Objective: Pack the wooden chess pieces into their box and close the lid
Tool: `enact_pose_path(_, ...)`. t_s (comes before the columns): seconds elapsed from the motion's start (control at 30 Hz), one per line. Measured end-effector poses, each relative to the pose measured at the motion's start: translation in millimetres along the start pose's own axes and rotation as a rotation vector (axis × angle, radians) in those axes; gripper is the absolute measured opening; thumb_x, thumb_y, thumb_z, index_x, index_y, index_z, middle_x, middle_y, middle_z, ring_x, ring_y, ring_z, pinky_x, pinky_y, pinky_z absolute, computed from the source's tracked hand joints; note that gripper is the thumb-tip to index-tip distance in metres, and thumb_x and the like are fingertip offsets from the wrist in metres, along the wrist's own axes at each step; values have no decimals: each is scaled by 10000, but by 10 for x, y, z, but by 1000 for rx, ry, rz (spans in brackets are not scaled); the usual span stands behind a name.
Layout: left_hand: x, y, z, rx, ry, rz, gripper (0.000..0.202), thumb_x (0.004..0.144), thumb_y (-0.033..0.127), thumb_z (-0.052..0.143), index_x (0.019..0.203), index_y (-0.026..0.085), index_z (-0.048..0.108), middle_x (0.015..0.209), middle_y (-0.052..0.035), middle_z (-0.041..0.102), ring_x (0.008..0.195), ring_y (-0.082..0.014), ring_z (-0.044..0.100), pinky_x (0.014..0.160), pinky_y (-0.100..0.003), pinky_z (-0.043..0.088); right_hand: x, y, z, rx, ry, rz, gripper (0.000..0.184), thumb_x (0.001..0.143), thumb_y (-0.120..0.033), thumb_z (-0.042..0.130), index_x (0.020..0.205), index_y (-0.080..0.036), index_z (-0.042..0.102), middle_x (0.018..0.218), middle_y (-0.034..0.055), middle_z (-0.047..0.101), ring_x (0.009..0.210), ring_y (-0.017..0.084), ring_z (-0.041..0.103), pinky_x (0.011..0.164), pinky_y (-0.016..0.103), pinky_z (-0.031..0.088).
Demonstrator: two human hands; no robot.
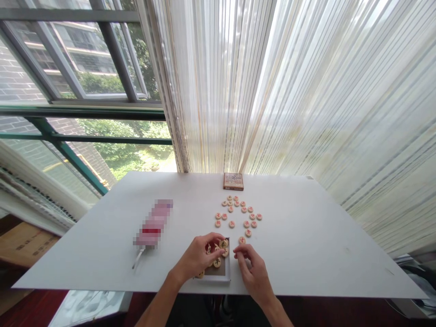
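Note:
A shallow open box (223, 279) with a white rim lies at the table's near edge and holds several round wooden Chinese chess pieces with black characters. Over it reaches my left hand (200, 255), its thumb and index finger closed around a black-marked Chinese chess piece (223, 244). Other pieces lie below and beside these fingers, partly covered by the hand. My right hand (254, 271) is just right of the box, fingers bent and tips together; whether anything is between them is hidden. A red-marked chess piece (241, 240) lies just beyond its fingertips.
Several more chess pieces (232, 224), mostly red-marked, are scattered on the white table (306, 245) beyond my hands. A small flat printed box (233, 181) sits at the far edge. On the left lies a pink, pixelated item (155, 222). Curtains and a window stand behind.

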State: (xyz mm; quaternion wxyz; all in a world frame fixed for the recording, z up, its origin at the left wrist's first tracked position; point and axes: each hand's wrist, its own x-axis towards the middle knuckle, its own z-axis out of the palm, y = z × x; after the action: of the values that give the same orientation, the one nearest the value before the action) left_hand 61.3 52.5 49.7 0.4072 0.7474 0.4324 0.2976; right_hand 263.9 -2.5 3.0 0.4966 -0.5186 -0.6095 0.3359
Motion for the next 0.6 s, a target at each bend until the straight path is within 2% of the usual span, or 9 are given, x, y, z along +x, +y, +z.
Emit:
enact_pose_path(0.17,-16,27,80,-59,-31,-16,290,818,357,721,1076,226,703,818,9,729,659,-120,569,638,-211,445,45,-87,36,172,-34,13,141,969,-347,559,1016,-219,597,946,59,658,854,208,653,798,315,535)
enact_pose_path(0.33,-42,23,118,-85,-20,-29,298,812,365,728,1070,217,704,754,15,702,619,-111,522,600,-207,414,82,-71,91,345,-66,49,154,947,-374,599,970,-223,580,907,38,617,830,196,633,782,317,542)
enact_pose_path(0.6,-68,17,118,-51,-64,-31,336,810,370,730,1116,236,697,829,6,718,655,-122,567,624,-211,457,105,43,129,479,-93,109,180,913,-381,653,926,-221,570,868,19,590,800,184,624,742,309,536)
